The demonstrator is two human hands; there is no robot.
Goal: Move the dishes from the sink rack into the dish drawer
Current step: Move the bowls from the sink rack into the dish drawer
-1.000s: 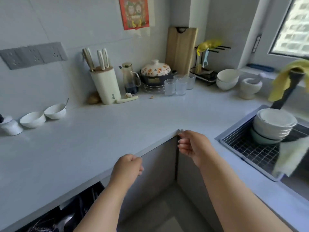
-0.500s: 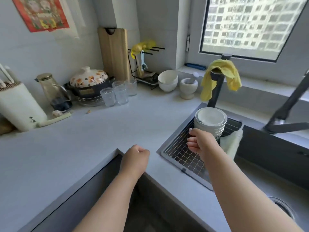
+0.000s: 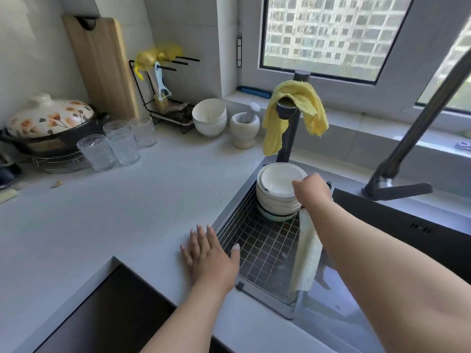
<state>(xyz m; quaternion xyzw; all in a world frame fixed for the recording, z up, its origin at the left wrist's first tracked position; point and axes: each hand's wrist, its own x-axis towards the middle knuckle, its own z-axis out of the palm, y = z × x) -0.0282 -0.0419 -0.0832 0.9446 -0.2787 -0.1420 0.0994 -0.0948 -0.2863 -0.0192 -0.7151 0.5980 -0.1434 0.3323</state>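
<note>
A stack of several white dishes (image 3: pixel 276 189) sits on a pale green bowl at the far end of the wire sink rack (image 3: pixel 265 247). My right hand (image 3: pixel 312 188) reaches over the rack and grips the right rim of the top dish, with the fingers curled over its edge. My left hand (image 3: pixel 210 253) lies flat on the countertop (image 3: pixel 114 212), fingers spread, its thumb at the rack's left edge. The dish drawer is out of sight; only a dark cabinet front (image 3: pixel 112 314) shows at the bottom left.
A pale cloth (image 3: pixel 307 253) hangs over the rack's right side. A yellow rag (image 3: pixel 293 110) drapes a dark post behind the dishes, and the tap (image 3: pixel 407 154) stands at right. Glasses (image 3: pixel 119 145), a flowered pot (image 3: pixel 48 123), white bowls (image 3: pixel 210 117) and a mortar (image 3: pixel 244 129) line the back.
My view turned right from the counter corner to the sink. My right hand went from the rack's near side to the top dish's rim. My left hand opened from a fist and lies flat.
</note>
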